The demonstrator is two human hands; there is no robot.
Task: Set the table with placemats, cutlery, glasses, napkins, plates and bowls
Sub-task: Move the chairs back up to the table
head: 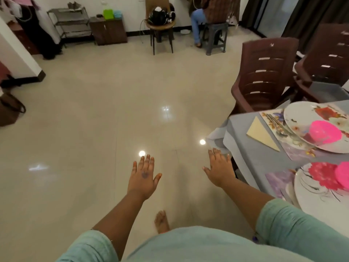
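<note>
My left hand (144, 176) is stretched out over the floor, fingers straight and spread, holding nothing. My right hand (220, 169) is also flat and empty, just left of the table's corner. The table (243, 144) at the right has a grey cloth. On it lies a floral placemat (294, 148) with a white floral plate (300, 116), a pink bowl (325, 132) on the plate, cutlery (277, 122) beside it and a folded cream napkin (261, 134). Nearer to me is a second plate (317, 193) with a pink bowl (343, 175) on another placemat (279, 180).
Two brown plastic chairs (264, 72) stand behind the table. A person sits on a stool (215, 35) at the far wall, beside a chair with black gear (160, 17). A low cabinet (107, 29) and metal rack (69, 21) line the back. Tiled floor (113, 101) spreads ahead; my bare foot (161, 222) shows below.
</note>
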